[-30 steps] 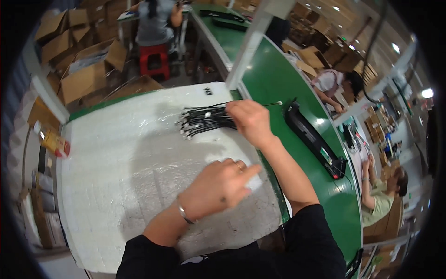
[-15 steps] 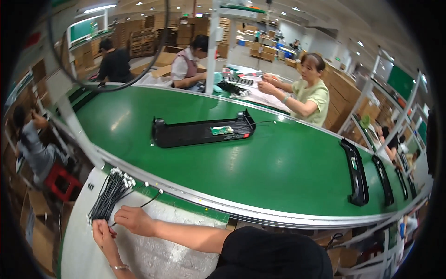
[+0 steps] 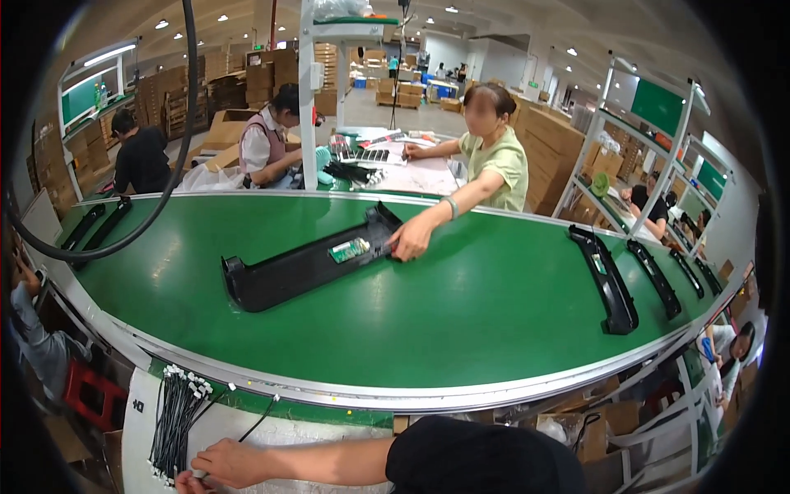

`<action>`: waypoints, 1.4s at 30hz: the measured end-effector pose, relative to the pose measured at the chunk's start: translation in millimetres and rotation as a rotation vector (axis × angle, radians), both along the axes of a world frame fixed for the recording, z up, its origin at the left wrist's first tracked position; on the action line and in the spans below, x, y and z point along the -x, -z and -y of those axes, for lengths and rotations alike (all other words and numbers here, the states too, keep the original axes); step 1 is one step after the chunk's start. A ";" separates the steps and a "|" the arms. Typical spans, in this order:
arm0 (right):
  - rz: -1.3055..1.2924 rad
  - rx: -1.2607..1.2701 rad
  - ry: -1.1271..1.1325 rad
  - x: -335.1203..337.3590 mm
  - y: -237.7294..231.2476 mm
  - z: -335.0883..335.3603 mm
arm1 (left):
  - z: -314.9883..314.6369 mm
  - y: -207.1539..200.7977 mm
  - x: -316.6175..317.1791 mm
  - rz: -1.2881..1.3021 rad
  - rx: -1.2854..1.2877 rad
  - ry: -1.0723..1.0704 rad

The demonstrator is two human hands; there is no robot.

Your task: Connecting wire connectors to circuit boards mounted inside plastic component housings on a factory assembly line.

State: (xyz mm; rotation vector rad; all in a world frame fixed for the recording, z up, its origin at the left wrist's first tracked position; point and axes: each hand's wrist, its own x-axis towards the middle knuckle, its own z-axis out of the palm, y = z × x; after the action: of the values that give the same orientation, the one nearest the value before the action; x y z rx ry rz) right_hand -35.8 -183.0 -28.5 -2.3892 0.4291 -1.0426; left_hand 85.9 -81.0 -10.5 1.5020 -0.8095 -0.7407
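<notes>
My right hand [image 3: 230,463] is closed in a pinch over the white work surface, with a black cable [image 3: 257,421] running out from behind it to a small white connector. Close against its fingertips is my left hand [image 3: 192,483], mostly cut off by the lower edge. A small pale piece shows between the two hands. Beside them lies a bundle of black cables with white connectors [image 3: 175,420]. On the green belt, a long black plastic housing [image 3: 304,267] carries a green circuit board [image 3: 349,250]. A co-worker's hand [image 3: 413,239] grips its right end.
The green conveyor belt [image 3: 494,329] has a metal rail along its near edge. More black housings [image 3: 605,280] stand toward its right end, and others [image 3: 107,222] at its far left. Across the belt is a co-worker's table with cables [image 3: 350,173]. A black hose [image 3: 185,107] loops at upper left.
My view has shifted, and my hands now sit lower in the picture. The co-worker opposite has reached across and taken hold of the black housing, which is now turned at a steeper slant.
</notes>
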 end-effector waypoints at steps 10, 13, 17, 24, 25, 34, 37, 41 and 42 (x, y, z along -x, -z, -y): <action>0.032 0.164 -0.261 7.8 -1.5 -3.2 | -30.0 -17.9 46.4 -0.081 -0.068 -0.125; 0.005 0.200 -0.256 4.7 6.8 -2.5 | -35.0 0.3 31.0 -0.041 -0.088 -0.059; -0.075 0.246 -0.250 0.6 9.4 -9.5 | -41.1 -6.2 29.7 0.033 -0.066 -0.061; 0.035 0.194 -0.182 -16.1 31.9 -17.5 | -43.4 18.2 18.2 -0.029 -0.092 -0.093; 0.054 0.167 -0.221 -15.4 31.7 -17.0 | -44.9 20.2 16.7 -0.009 -0.100 -0.091; -0.146 0.037 -0.186 -12.8 26.2 -18.9 | -39.1 4.0 26.0 -0.049 -0.094 -0.076; -0.087 0.047 -0.228 -10.2 23.9 -15.7 | -37.3 5.0 29.0 -0.085 -0.058 -0.080; -0.087 0.028 -0.248 -8.5 23.4 -13.7 | -33.6 3.7 33.2 -0.048 -0.023 -0.066; -0.068 0.034 -0.241 -10.0 23.1 -17.1 | -36.3 -2.3 35.3 -0.039 -0.026 -0.077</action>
State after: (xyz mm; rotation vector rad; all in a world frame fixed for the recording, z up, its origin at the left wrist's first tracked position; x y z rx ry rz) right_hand -25.8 -165.9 -51.6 -2.4383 0.1420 -0.8691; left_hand 50.6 -44.7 -8.3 1.5287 -0.7120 -0.7233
